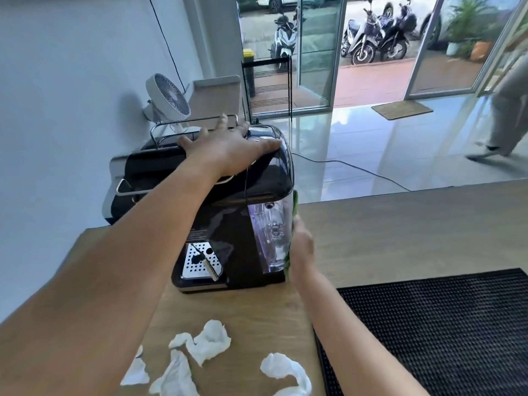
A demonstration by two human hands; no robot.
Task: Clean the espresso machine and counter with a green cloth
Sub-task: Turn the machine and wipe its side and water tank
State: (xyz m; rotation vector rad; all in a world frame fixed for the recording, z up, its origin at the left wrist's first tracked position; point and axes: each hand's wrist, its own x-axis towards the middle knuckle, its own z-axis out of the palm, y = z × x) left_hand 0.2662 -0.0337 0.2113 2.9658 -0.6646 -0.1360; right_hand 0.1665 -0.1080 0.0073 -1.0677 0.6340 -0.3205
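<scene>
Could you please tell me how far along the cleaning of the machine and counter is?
Roughly midway. Done: hard to judge, though the black espresso machine looks glossy on top. In hand: the left hand steadies it while the right hand presses the green cloth against the clear water tank. Left: the wooden counter, where crumpled white tissues lie.

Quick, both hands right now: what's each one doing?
Left hand: open, fingers spread, resting on top of the espresso machine.
Right hand: open, pressing the green cloth against the machine's clear side; blurred.

Both forearms, left hand (228, 151) and right hand (303, 248) are bare.
</scene>
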